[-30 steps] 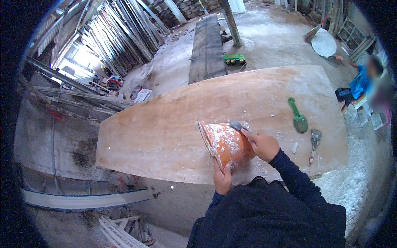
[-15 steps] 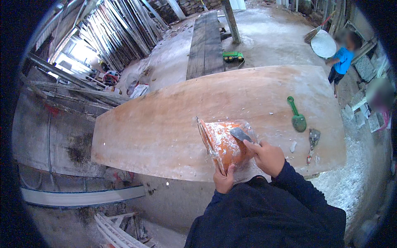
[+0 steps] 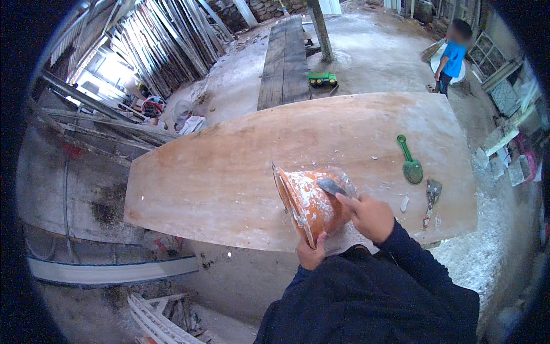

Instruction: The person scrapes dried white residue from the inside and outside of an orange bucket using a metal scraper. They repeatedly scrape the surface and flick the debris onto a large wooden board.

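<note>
The board (image 3: 229,166) is the largest item: a broad, pale brown plywood sheet lying flat before me, dusted white along its right half and littered with small white chips. Beyond it a dark plank (image 3: 285,60) runs away across the concrete floor, with a green toy truck (image 3: 322,78) just beside its far end.

The pot (image 3: 312,200) sits at the board's near edge, tipped on its side with its open mouth facing my left. It is orange, round and tapered, its outside heavily smeared and streaked with white residue; the rim is chipped-looking and caked white.

My left hand (image 3: 311,253) grips the pot from below at the rim, thumb pressed up on the wall. My right hand (image 3: 372,217) is clenched round a scraper (image 3: 331,186), whose grey blade lies flat against the pot's upper side.

To the right on the board, well apart from the pot, lie a green scoop (image 3: 410,163) and, just below it, a trowel (image 3: 431,198) with a crusted blade.
</note>
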The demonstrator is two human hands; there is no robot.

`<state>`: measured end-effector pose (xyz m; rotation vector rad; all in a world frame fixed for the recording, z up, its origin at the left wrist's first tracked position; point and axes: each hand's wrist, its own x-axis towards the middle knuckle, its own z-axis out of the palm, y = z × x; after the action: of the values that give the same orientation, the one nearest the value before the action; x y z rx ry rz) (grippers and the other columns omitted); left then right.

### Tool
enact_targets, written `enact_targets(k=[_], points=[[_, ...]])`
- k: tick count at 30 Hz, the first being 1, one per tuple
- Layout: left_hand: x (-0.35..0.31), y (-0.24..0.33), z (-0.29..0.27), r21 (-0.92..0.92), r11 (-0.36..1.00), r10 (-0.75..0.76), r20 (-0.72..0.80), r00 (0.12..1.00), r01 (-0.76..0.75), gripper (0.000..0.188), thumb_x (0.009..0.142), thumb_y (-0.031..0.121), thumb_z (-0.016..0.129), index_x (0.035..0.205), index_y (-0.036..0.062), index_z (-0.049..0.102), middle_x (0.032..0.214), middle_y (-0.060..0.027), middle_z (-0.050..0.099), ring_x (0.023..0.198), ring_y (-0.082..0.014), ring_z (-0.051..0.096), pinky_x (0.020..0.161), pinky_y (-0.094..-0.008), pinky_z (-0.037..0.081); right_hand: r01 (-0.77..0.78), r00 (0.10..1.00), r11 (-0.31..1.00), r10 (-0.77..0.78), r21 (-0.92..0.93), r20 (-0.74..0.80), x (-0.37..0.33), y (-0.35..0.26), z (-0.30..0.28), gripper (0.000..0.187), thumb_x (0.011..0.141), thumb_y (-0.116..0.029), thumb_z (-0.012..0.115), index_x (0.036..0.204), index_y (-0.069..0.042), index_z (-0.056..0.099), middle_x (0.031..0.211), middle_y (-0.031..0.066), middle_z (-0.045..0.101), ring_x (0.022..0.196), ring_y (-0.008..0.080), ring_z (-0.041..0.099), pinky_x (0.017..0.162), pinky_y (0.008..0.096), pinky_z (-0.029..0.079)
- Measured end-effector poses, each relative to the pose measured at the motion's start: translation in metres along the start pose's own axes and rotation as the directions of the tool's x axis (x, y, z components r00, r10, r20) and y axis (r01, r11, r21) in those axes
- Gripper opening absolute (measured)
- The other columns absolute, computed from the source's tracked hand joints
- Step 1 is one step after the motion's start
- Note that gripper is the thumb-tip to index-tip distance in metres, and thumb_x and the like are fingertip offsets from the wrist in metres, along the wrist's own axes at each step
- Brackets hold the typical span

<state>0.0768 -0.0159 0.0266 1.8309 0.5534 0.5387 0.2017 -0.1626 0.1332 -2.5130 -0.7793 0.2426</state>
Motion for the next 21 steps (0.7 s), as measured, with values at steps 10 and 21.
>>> enact_targets(k=[10, 21], points=[[0.008, 0.021, -0.017, 0.084, 0.996, -0.002, 0.095, 0.995, -0.006, 0.053, 0.082, 0.024, 0.066, 0.125, 0.0011, 0.045, 0.099, -0.0188, 0.063, 0.093, -0.0252, 0.063, 0.078, -0.0337, 0.048, 0.145, 0.987, 0.988, -0.148, 0.053, 0.063, 0.01, 0.004, -0.021, 0.037, 0.082, -0.021, 0.056, 0.119, -0.028, 0.058, 0.073, 0.0132, 0.055, 0.061, 0.0324, 0.058, 0.056, 0.0406, 0.048], [0.044, 0.025, -0.017, 0.044, 0.999, 0.019, 0.08, 0.997, -0.022, 0.039, 0.091, 0.021, 0.053, 0.123, 0.0002, 0.047, 0.105, -0.017, 0.062, 0.096, -0.0248, 0.06, 0.081, -0.0331, 0.045, 0.143, 0.988, 0.988, -0.14, 0.049, -0.066, -0.025, -0.013, 0.005, 0.044, 0.079, -0.015, 0.058, 0.12, -0.032, 0.057, 0.086, 0.0111, 0.059, 0.066, 0.0298, 0.062, 0.054, 0.038, 0.05]])
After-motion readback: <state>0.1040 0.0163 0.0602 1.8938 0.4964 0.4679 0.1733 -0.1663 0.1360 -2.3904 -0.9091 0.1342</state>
